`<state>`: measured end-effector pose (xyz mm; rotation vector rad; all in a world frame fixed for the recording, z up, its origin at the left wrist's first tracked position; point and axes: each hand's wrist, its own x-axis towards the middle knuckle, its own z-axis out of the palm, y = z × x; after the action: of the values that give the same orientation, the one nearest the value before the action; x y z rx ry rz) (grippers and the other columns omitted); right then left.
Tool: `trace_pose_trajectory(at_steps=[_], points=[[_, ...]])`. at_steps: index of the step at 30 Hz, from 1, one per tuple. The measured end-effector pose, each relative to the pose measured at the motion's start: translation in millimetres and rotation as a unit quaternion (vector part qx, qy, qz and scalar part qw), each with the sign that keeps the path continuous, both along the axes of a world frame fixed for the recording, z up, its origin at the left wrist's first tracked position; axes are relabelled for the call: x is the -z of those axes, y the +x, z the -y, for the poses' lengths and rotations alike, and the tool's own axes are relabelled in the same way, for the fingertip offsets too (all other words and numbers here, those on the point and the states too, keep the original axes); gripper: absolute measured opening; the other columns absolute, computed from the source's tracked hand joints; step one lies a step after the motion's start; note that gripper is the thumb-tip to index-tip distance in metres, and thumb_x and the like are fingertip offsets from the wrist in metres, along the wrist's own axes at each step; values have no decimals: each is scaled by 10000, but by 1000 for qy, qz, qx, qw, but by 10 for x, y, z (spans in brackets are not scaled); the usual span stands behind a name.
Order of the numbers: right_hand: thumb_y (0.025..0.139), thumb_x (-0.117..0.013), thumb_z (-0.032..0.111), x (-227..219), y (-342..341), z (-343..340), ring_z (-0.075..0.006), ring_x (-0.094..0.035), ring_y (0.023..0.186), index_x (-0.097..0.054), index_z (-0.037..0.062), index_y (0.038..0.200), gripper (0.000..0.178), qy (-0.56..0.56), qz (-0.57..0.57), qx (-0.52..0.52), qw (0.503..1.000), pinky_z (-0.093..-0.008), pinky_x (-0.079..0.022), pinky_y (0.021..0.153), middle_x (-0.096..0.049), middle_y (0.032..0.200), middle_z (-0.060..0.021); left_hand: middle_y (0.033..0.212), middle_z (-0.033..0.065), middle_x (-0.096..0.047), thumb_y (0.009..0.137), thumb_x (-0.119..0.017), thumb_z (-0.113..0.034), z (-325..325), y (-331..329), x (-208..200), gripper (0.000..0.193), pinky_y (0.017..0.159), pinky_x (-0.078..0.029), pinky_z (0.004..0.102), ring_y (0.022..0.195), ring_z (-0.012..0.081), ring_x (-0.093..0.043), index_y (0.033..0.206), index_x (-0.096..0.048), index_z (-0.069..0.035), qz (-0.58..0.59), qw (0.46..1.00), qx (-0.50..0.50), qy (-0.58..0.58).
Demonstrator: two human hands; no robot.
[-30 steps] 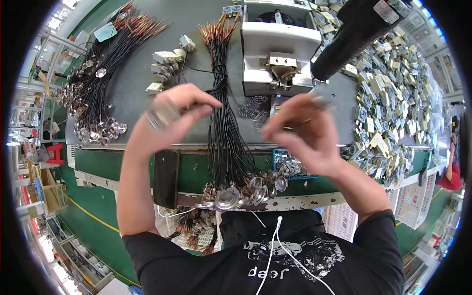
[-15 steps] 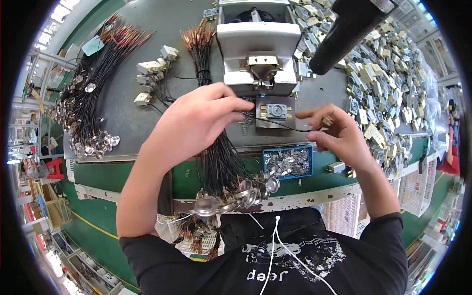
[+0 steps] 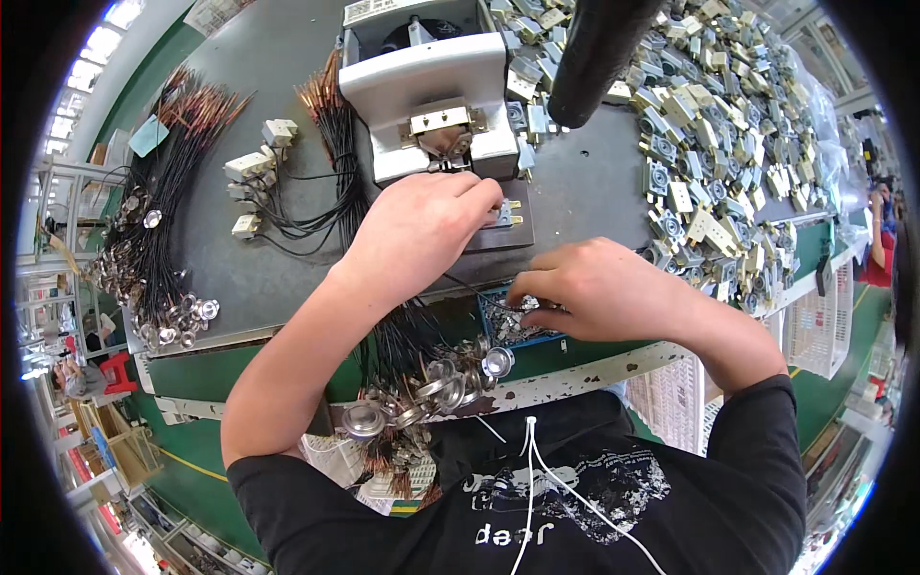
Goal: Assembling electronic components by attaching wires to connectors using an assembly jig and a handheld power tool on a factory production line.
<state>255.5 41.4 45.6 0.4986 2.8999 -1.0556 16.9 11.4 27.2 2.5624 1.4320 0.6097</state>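
Two hands are noted: the left hand (image 3: 426,225) and the right hand (image 3: 594,287). One single black wire (image 3: 465,285) is seen between them, and one metal plate (image 3: 522,239). Two wire bundles are recorded, one left bundle (image 3: 172,182) and one centre bundle (image 3: 346,177); between these, at least three pale blocks (image 3: 251,166) are counted. Right-hand loose blocks (image 3: 709,182): too many to be counted. One machine (image 3: 426,86) (far) and one blue tray (image 3: 487,326) (near) are logged.
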Motion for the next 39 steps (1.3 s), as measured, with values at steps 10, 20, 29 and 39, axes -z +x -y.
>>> trace_pose_trajectory(at_steps=[10, 20, 29, 39], points=[[906, -726, 256, -32, -31, -6, -348, -689, 858, -689, 86, 1040, 220, -5, 10, -11, 1000, -477, -545, 735, -680, 866, -109, 901, 48, -684, 838, -737, -106, 24, 0, -12, 113, 768, -539, 393, 866, 266, -685, 921, -668, -75, -8, 1000, -19, -1], [871, -760, 218, -210, 3, -80, -324, -690, 810, -721, 73, 1000, 198, 76, -34, -5, 997, -451, -547, 712, -689, 858, -105, 900, 91, -662, 830, -776, -162, 234, -104, -200, 204, 770, -545, 406, 863, 287, -671, 1000, -701, -77, 106, 990, 51, -71], [970, -677, 7, 126, 58, -68, -177, -691, 1091, -600, -36, 1339, 380, -260, -211, 187, 924, -331, -561, 960, -710, 1148, -123, 812, 61, -631, 892, -695, -135, 375, -265, -288, 131, 681, -546, 395, 803, 262, -663, 1020, -713, -112, 22, 997, -5, -71], [1045, -584, 52, 158, -127, -22, -180, -686, 1073, -573, -27, 1354, 319, -16, -242, 263, 934, -324, -543, 947, -705, 1178, -140, 818, 98, -662, 864, -733, -80, 372, -257, -313, 184, 673, -536, 387, 776, 289, -667, 1047, -728, -58, 70, 996, -13, -56]])
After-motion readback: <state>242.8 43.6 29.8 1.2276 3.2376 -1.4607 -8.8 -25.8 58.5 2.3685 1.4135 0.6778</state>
